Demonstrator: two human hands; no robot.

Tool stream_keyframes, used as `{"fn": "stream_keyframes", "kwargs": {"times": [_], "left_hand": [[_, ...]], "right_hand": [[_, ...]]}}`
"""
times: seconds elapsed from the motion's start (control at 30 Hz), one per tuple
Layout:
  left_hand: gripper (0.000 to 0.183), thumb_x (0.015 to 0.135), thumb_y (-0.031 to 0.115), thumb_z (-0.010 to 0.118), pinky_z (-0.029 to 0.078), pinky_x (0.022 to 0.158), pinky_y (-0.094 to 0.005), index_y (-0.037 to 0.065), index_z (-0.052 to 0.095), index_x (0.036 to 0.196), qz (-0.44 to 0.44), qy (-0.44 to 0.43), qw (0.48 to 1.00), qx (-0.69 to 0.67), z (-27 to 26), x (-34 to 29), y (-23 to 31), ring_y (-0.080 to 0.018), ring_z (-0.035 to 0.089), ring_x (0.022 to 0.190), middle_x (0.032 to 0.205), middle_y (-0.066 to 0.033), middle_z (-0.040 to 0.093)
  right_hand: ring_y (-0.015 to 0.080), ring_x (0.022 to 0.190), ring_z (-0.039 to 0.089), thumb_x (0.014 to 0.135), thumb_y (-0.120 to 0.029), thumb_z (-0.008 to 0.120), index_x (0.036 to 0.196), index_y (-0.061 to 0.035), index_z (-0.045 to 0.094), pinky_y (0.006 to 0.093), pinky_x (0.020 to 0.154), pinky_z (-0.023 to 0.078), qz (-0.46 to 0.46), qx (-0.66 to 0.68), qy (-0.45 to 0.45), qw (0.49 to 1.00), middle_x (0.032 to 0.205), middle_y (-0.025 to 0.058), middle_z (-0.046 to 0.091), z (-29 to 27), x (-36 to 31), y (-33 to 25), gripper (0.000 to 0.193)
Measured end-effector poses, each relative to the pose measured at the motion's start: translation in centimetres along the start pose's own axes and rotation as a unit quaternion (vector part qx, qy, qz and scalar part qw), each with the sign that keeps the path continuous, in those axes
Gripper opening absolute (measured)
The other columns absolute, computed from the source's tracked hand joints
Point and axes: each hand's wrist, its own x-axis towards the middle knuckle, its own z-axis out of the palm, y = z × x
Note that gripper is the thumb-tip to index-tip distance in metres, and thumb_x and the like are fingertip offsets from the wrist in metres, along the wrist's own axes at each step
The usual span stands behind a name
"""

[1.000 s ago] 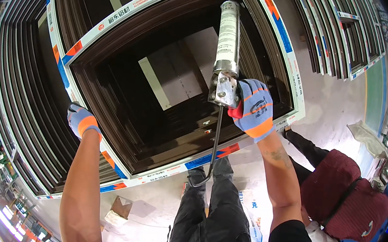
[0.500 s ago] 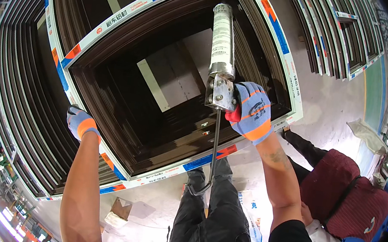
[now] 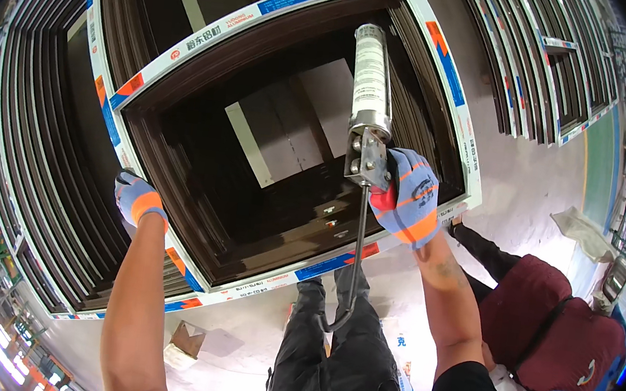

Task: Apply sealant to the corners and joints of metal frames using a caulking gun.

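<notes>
My right hand (image 3: 408, 197), in a blue and orange work glove, is closed round the red handle of a caulking gun (image 3: 368, 155). The gun carries a silver, white-labelled cartridge (image 3: 371, 75) pointing away from me; its long hooked rod hangs back toward my legs. It is held above the opening of a dark brown window frame (image 3: 271, 290), whose edges wear white, blue and orange protective film. At the frame's left side my gloved left hand (image 3: 139, 197) curls its fingers over the edge. Its fingertips are partly hidden.
Many similar frames (image 3: 31, 163) are stacked beneath and to the left, with another stack (image 3: 529, 58) at the far right. A co-worker in a maroon top (image 3: 553, 323) bends close by on my right. An open cardboard box (image 3: 187, 342) lies on the floor near my legs.
The caulking gun and my right hand have come slightly nearer to me. The view has shifted a little; my left hand stays on the frame edge. The co-worker has moved slightly.
</notes>
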Motion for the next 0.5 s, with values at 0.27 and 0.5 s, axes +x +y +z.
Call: {"fn": "stream_keyframes", "kwargs": {"times": [0.27,0.5], "left_hand": [[0.036,0.096,0.023,0.042,0.054,0.084,-0.0359,0.004,0.048,0.126,0.060,-0.095,0.986,0.125,-2.7,0.5,-0.5,-0.0277,0.064,0.102,0.114,-0.0134,0.061],[0.026,0.091,0.022,0.048,0.050,0.091,-0.0337,0.010,0.057,0.112,0.231,-0.086,0.945,0.215,-4.6,0.6,-2.8,-0.0238,0.060,0.110,0.117,-0.0085,0.059]], "right_hand": [[0.0235,0.100,0.058,0.075,-0.009,0.067,0.122,-0.0001,0.050,0.0340,0.085,0.047,0.261,0.286,0.054,0.921,0.113,0.0114,0.059,-3.6,-1.8,-4.2,0.051],[0.0126,0.072,0.055,0.070,-0.014,0.060,0.101,0.0031,0.062,0.0262,0.064,0.041,0.274,0.286,-0.058,0.917,0.084,0.0081,0.064,-11.5,-6.1,-10.6,0.036]]}}
